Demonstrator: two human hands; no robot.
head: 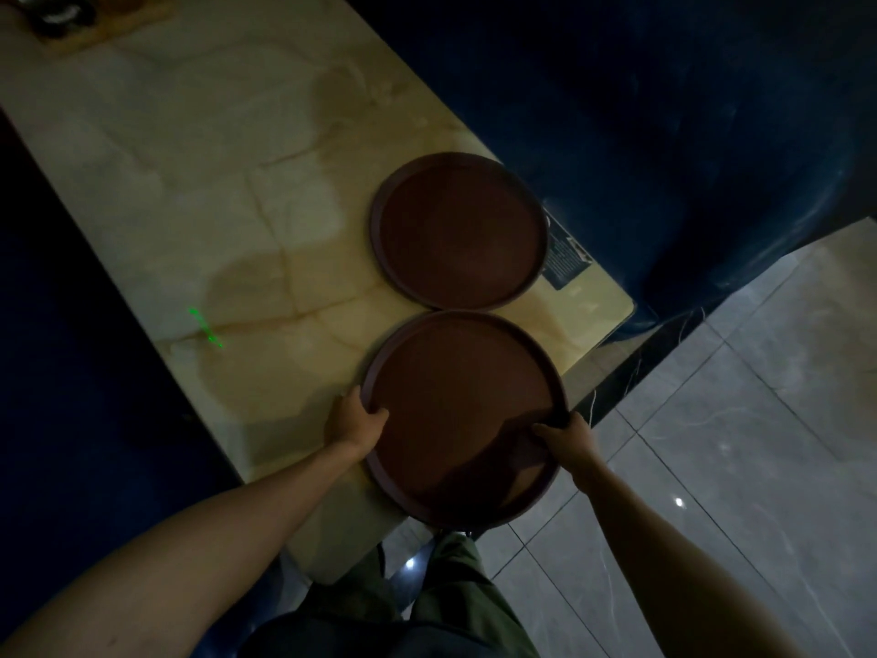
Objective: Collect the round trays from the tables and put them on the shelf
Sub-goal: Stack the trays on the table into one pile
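Two round brown trays lie on a pale marble table [190,220]. The near tray [455,387] overhangs the table's front edge. My left hand [353,420] grips its left rim, thumb over the lip. My right hand [567,441] grips its right rim the same way. The far tray [460,230] lies flat just beyond it, near the table's right edge, with no hand on it. The two trays almost touch.
A dark blue sofa [664,111] stands along the table's right side. A dark card [567,254] lies partly under the far tray. A wooden board [95,21] with dark items sits at the far left corner. Grey tiled floor [759,420] spreads to the right.
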